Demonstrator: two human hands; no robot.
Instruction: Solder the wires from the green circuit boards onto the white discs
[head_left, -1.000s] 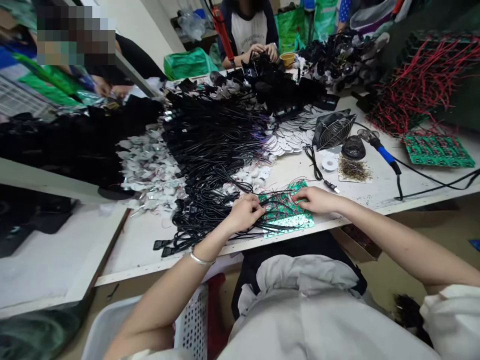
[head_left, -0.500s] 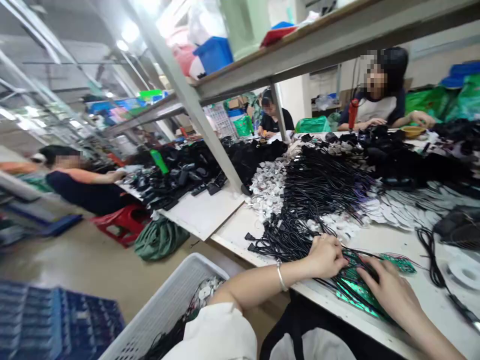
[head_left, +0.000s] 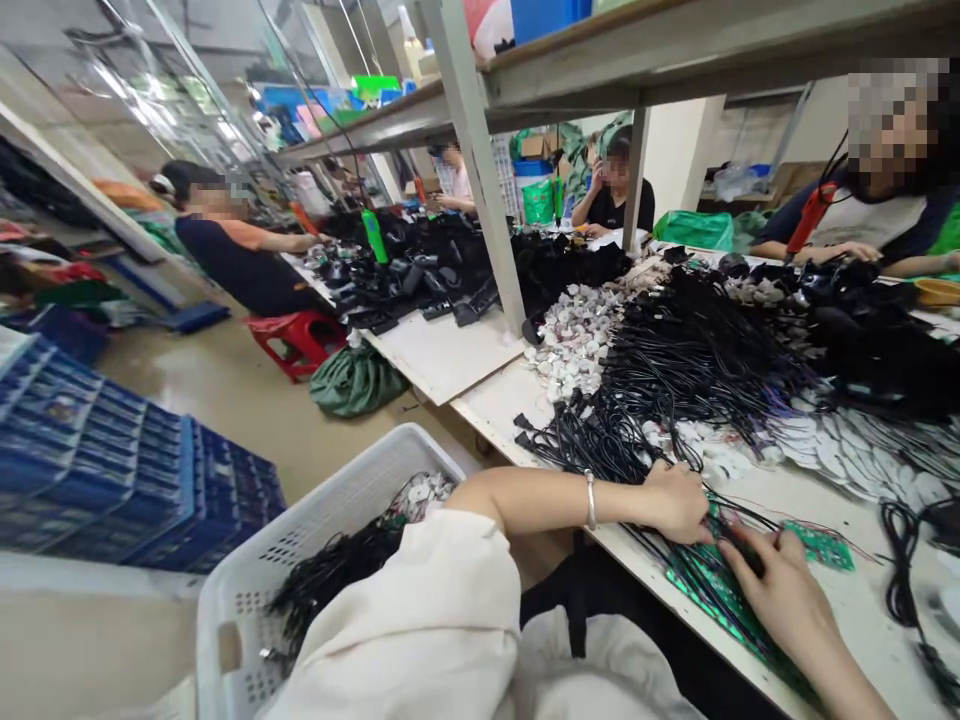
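Bent fingers of my left hand (head_left: pixel 679 502) close on black cables at the near end of a large cable pile (head_left: pixel 675 350). Just to the right, my right hand (head_left: pixel 787 590) curls its thumb and fingers around the same run of black cables; its fingertips are partly hidden. Beneath the cables lies a green circuit board panel (head_left: pixel 694 590), mostly covered by them and by my right hand. A smaller piece of green circuit board (head_left: pixel 821 546) with thin red wires rests beyond my right fingers.
White round parts (head_left: pixel 574 340) and flat white discs (head_left: pixel 862 450) border the cables on the white table (head_left: pixel 495 405). A white basket (head_left: pixel 330 480) holding cables stands at my left, near blue crates (head_left: pixel 142 460). A shelf post (head_left: pixel 487 190) rises ahead. Several co-workers sit around.
My view has swung left and up, bringing the basket, crates and co-workers into sight. My right hand has moved from the board's right side onto the cables, close to my left hand.
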